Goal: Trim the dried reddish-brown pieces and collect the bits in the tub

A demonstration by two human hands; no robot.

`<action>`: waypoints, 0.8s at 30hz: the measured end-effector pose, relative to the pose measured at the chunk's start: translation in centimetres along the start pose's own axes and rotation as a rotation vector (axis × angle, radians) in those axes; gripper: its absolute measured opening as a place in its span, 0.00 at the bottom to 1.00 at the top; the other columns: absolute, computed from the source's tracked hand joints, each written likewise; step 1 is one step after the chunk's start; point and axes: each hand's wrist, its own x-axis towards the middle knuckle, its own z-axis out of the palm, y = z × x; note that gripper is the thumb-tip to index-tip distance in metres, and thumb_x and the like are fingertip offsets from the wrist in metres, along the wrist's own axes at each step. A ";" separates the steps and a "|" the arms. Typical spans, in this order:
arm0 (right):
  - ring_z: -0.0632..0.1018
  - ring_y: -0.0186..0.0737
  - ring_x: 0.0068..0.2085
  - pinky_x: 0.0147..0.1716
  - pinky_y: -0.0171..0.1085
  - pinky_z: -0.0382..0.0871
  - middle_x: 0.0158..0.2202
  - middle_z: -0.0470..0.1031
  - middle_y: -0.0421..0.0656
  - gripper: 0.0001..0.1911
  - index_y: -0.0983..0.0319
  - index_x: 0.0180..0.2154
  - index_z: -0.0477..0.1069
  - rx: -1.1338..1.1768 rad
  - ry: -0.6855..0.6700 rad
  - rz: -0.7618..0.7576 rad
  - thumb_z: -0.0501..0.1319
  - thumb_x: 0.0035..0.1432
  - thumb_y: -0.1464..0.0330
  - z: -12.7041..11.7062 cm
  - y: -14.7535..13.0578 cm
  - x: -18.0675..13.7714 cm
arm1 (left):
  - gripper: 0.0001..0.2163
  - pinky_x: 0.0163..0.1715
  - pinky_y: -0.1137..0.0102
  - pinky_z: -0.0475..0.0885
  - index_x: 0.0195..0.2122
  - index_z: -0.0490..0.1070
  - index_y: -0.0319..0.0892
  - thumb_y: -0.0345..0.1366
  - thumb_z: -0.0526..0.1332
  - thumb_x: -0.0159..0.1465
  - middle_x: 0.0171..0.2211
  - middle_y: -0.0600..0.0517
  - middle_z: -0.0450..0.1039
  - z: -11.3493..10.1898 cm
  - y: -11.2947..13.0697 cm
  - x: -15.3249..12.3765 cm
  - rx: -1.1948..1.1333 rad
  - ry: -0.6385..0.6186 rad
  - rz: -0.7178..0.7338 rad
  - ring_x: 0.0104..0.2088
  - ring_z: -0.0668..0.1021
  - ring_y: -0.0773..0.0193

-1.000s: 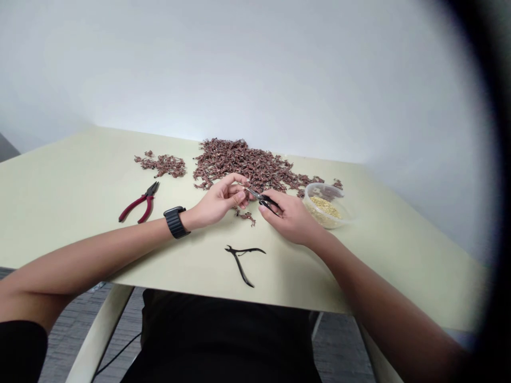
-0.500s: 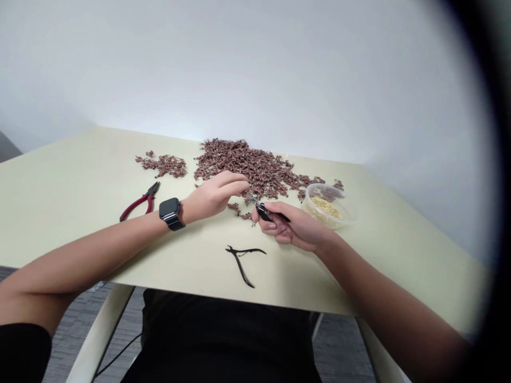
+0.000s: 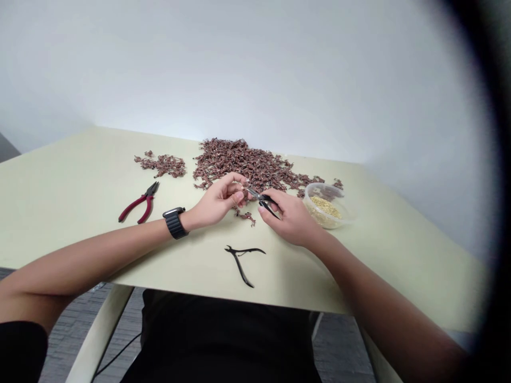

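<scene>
My right hand (image 3: pixel 293 217) is wrapped round small pliers (image 3: pixel 264 200) with black handles and bright metal jaws, which point left toward my other hand. My left hand (image 3: pixel 219 199), with a dark watch at the wrist, is closed in a pinch beside the jaw tips. Whatever it pinches is too small to make out. Behind both hands spreads a big heap of small reddish-brown pieces (image 3: pixel 243 159) with shiny metal bits. A few loose brown pieces (image 3: pixel 248 217) lie just below my fingers.
Black cutting nippers (image 3: pixel 239 261) lie open near the table's front edge. Red-handled pliers (image 3: pixel 144 202) rest at left, below a smaller pile of brown pieces (image 3: pixel 165 165). A clear round tub (image 3: pixel 309 208) holding small gold-coloured parts (image 3: pixel 325 206) stands at right on the pale table (image 3: pixel 72 202).
My left hand has turned, its thumb now showing, and its fingers have closed near the pliers' tips. My right hand has rolled over, and the pliers' handles now show spread.
</scene>
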 end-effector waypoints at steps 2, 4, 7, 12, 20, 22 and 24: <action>0.70 0.40 0.33 0.35 0.39 0.60 0.32 0.68 0.41 0.17 0.61 0.50 0.72 -0.019 0.004 -0.024 0.57 0.69 0.58 0.0 0.3 0.0 | 0.16 0.37 0.70 0.74 0.51 0.63 0.42 0.44 0.65 0.70 0.39 0.49 0.75 0.0 0.0 0.0 -0.021 -0.016 -0.001 0.35 0.78 0.66; 0.70 0.40 0.33 0.35 0.39 0.60 0.32 0.68 0.41 0.17 0.61 0.51 0.72 -0.025 0.004 -0.038 0.57 0.69 0.57 0.1 0.5 0.0 | 0.16 0.36 0.70 0.74 0.51 0.63 0.42 0.44 0.65 0.70 0.39 0.48 0.76 0.0 0.1 0.1 -0.036 -0.028 -0.001 0.34 0.78 0.66; 0.71 0.40 0.33 0.35 0.39 0.61 0.32 0.68 0.41 0.17 0.60 0.51 0.72 -0.024 0.000 -0.045 0.57 0.70 0.57 0.1 0.6 0.1 | 0.15 0.36 0.70 0.74 0.50 0.64 0.42 0.44 0.65 0.70 0.38 0.49 0.75 0.0 0.2 0.1 -0.046 -0.038 -0.003 0.34 0.78 0.67; 0.70 0.39 0.32 0.34 0.39 0.59 0.31 0.68 0.40 0.16 0.60 0.49 0.73 0.000 -0.016 -0.034 0.57 0.70 0.57 0.0 0.4 0.1 | 0.15 0.36 0.70 0.74 0.51 0.64 0.41 0.44 0.64 0.71 0.38 0.48 0.76 -0.1 0.1 0.2 -0.014 -0.047 -0.009 0.35 0.78 0.66; 0.62 0.34 0.27 0.26 0.36 0.56 0.30 0.63 0.38 0.17 0.60 0.41 0.72 0.544 -0.164 0.229 0.55 0.71 0.54 -0.1 -1.1 0.0 | 0.13 0.40 0.68 0.77 0.54 0.65 0.42 0.41 0.61 0.72 0.43 0.46 0.75 -0.2 0.1 -0.1 0.409 0.098 0.181 0.39 0.79 0.64; 0.54 0.31 0.25 0.22 0.33 0.48 0.29 0.57 0.36 0.18 0.59 0.40 0.71 0.808 -0.274 0.361 0.55 0.70 0.52 -0.2 -1.4 -0.1 | 0.12 0.46 0.65 0.76 0.56 0.67 0.41 0.35 0.60 0.73 0.47 0.44 0.76 -0.9 0.2 0.0 0.722 0.123 0.358 0.44 0.79 0.61; 0.48 0.31 0.25 0.21 0.32 0.41 0.28 0.53 0.35 0.18 0.60 0.40 0.71 1.020 -0.388 0.461 0.55 0.69 0.51 -0.4 -1.5 0.0 | 0.13 0.50 0.60 0.76 0.57 0.68 0.41 0.29 0.56 0.72 0.50 0.42 0.77 -2.0 0.4 0.2 1.008 0.054 0.528 0.49 0.78 0.58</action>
